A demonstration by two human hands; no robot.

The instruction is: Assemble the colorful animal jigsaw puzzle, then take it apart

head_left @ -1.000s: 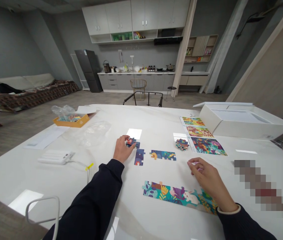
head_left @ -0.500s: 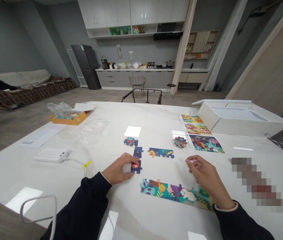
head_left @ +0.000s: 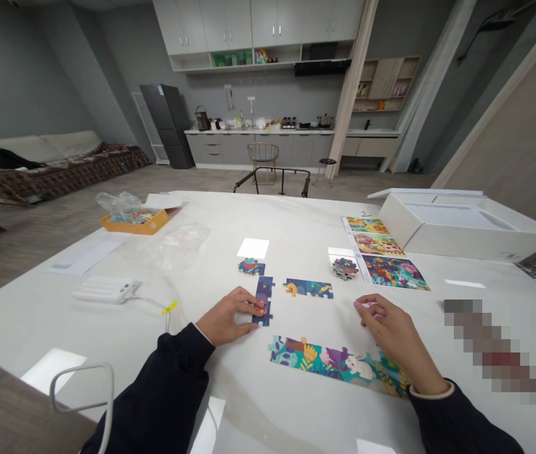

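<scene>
My left hand [head_left: 230, 317] has its fingertips on a short upright strip of joined dark-blue jigsaw pieces [head_left: 265, 287], with the thumb at the strip's lower left. The fingers cover part of its red picture. Over the table to the right, my right hand [head_left: 386, 325] is closed in a pinch; a bit of pink shows between the fingers, too small to name. A long joined puzzle row [head_left: 325, 360] with a white rabbit lies nearest me, its right end hidden by my right wrist. A shorter dark-blue row [head_left: 309, 288] with a yellow moon lies between the hands.
Two piles of loose pieces, a left pile [head_left: 250, 265] and a right pile [head_left: 345, 268], lie farther back. Picture sheets [head_left: 395, 272] lie beside a white box [head_left: 461, 236]. On the left are an orange box [head_left: 136, 223], clear plastic [head_left: 178, 244] and a white power bank [head_left: 106, 290] with a cable.
The view has shifted slightly. My left fingers have flattened a little on the upright strip. My right hand keeps its pinch in about the same place.
</scene>
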